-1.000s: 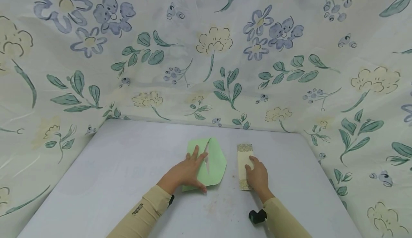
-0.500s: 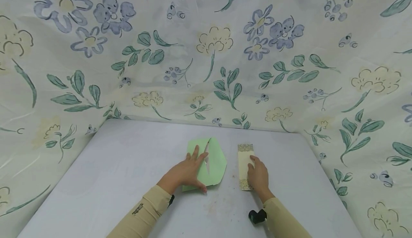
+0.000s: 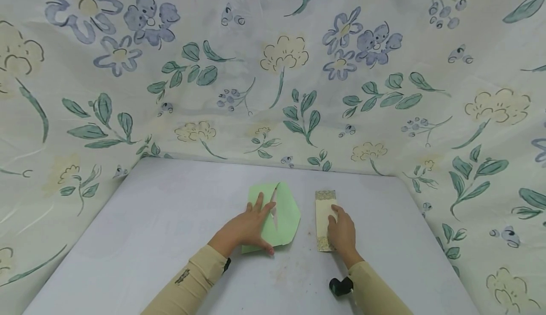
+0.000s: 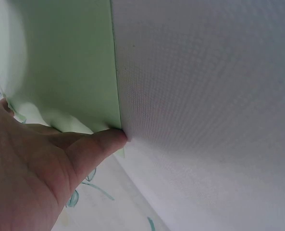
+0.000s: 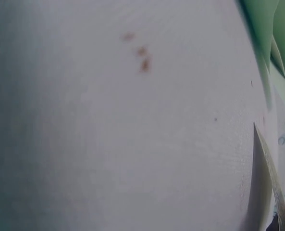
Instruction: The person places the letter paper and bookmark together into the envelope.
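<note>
A pale green paper envelope (image 3: pixel 287 215) lies on the white tabletop, with a long narrow gap down its middle that shows white inside. My left hand (image 3: pixel 247 227) is spread over its left half, fingers straight. In the left wrist view the thumb (image 4: pixel 96 149) presses at the edge of the green paper (image 4: pixel 70 57). To the right, my right hand (image 3: pixel 342 234) holds a cream card strip (image 3: pixel 323 218) with speckled bands at both ends, thumb and fingers bent at its right side. The right wrist view shows the strip's edge (image 5: pixel 272 178) standing up from the table.
Floral cloth (image 3: pixel 281 92) hangs behind and on both sides of the white table (image 3: pixel 192 187). Small brownish marks (image 3: pixel 279 274) dot the surface between the hands. A black wrist device (image 3: pixel 341 287) sits beside the right cuff.
The card strip has shifted very slightly to the right, and the right thumb has moved a little with it. My left hand and the envelope stay where they were.
</note>
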`<state>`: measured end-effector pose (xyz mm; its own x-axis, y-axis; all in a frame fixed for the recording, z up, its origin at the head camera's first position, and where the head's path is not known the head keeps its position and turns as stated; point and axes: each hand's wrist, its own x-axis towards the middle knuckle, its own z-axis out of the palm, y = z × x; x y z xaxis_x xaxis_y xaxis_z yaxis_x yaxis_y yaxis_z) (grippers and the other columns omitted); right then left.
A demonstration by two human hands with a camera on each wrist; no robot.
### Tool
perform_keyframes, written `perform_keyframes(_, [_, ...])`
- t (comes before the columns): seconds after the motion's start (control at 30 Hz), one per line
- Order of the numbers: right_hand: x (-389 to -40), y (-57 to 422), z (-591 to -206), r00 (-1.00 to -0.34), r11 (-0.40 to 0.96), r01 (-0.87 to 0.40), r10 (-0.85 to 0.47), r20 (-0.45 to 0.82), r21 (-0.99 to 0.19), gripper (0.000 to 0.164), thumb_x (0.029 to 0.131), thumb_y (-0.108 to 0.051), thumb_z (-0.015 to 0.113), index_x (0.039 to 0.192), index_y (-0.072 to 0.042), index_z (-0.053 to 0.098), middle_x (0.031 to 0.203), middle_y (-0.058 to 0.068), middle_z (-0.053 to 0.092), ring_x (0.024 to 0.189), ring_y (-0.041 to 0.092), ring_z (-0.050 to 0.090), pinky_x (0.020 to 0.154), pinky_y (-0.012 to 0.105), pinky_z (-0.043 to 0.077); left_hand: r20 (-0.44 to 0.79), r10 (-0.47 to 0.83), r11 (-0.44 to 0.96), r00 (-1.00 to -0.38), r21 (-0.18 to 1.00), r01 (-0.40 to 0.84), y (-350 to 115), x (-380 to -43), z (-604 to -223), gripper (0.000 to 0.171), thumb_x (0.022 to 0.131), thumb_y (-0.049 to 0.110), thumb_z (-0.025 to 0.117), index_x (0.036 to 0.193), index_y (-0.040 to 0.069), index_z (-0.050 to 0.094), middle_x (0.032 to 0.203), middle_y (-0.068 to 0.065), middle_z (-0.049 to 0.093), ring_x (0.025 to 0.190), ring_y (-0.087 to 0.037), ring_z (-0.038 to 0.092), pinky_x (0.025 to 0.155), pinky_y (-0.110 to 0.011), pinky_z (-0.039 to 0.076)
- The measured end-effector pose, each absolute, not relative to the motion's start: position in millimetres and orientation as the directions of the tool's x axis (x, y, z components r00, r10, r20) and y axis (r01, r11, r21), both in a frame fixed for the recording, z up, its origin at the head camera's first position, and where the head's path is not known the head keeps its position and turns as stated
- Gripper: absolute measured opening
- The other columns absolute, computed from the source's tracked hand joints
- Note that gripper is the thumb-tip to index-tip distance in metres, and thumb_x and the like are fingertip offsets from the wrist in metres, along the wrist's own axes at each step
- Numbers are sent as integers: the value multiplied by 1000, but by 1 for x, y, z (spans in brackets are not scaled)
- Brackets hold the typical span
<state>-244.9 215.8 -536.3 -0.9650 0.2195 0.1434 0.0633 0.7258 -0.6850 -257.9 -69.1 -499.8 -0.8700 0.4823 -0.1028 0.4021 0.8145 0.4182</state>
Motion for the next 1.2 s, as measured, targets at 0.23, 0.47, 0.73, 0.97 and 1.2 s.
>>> perform_keyframes(0.23, [-246, 216, -536, -960, 717, 74, 239, 145, -693, 40, 103, -8, 53, 142, 4, 53, 132, 31, 59, 123, 46, 56, 101, 58, 45, -102, 482, 815, -870, 417, 402, -69, -258, -499, 131, 55, 60, 95, 160, 19, 28, 167, -28, 5, 141, -64, 24, 100, -65, 45])
perform_keyframes(0.47, [-246, 217, -537, -957, 714, 58, 239, 165, -698, 41, 103, -9, 52, 142, 5, 52, 135, 30, 57, 128, 47, 53, 104, 58, 43, -99, 488, 812, -867, 416, 409, -69, -255, -496, 130, 56, 58, 96, 160, 17, 28, 166, -29, 6, 140, -65, 24, 100, -66, 45])
perform_keyframes(0.73, [-246, 216, -538, -957, 706, 62, 244, 160, -705, 41, 104, -10, 51, 142, 5, 52, 137, 30, 56, 131, 47, 51, 106, 58, 41, -92, 492, 808, -866, 419, 415, -69, -254, -494, 129, 57, 57, 96, 159, 15, 29, 166, -30, 7, 139, -65, 25, 101, -65, 45])
perform_keyframes(0.97, [-246, 214, -534, -955, 698, 60, 248, 162, -714, 41, 104, -10, 50, 143, 4, 52, 138, 30, 55, 132, 47, 49, 108, 58, 40, -99, 487, 815, -868, 410, 410, -69, -254, -495, 130, 56, 58, 95, 160, 17, 29, 166, -29, 6, 140, -64, 25, 101, -65, 45])
perform_keyframes(1.2, [-248, 210, -532, -951, 685, 60, 259, 166, -726, 41, 104, -9, 50, 142, 3, 53, 137, 29, 56, 131, 46, 50, 108, 58, 40, -100, 484, 815, -869, 413, 407, -69, -255, -495, 130, 56, 59, 95, 160, 18, 28, 167, -28, 5, 141, -63, 25, 101, -65, 45])
